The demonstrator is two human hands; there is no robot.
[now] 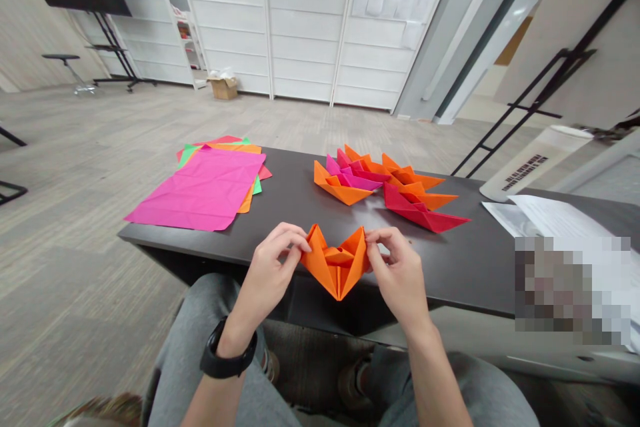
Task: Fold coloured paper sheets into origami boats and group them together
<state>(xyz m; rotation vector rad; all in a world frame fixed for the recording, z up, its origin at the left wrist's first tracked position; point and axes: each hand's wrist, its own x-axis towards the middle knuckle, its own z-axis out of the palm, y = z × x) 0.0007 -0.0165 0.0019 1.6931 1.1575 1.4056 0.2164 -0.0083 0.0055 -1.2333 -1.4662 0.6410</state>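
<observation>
An orange folded paper boat (339, 270) is held up at the table's front edge, its two pointed ends raised and its lower fold toward me. My left hand (277, 267) pinches its left tip between thumb and fingers. At the opposite tip, my right hand (395, 267) pinches the paper the same way. Beyond my hands stand several finished-looking paper boats: an orange one (345, 192) at the front left, a magenta one (357, 177) behind it, and a red one (425, 213) at the right, with more orange ones (410, 177) behind.
A stack of coloured paper sheets, magenta sheet (205, 187) on top, lies at the left end of the dark table (285, 193). On the right are a white cylindrical container (535, 163) and printed papers (555, 220). A blurred patch hides something at the far right.
</observation>
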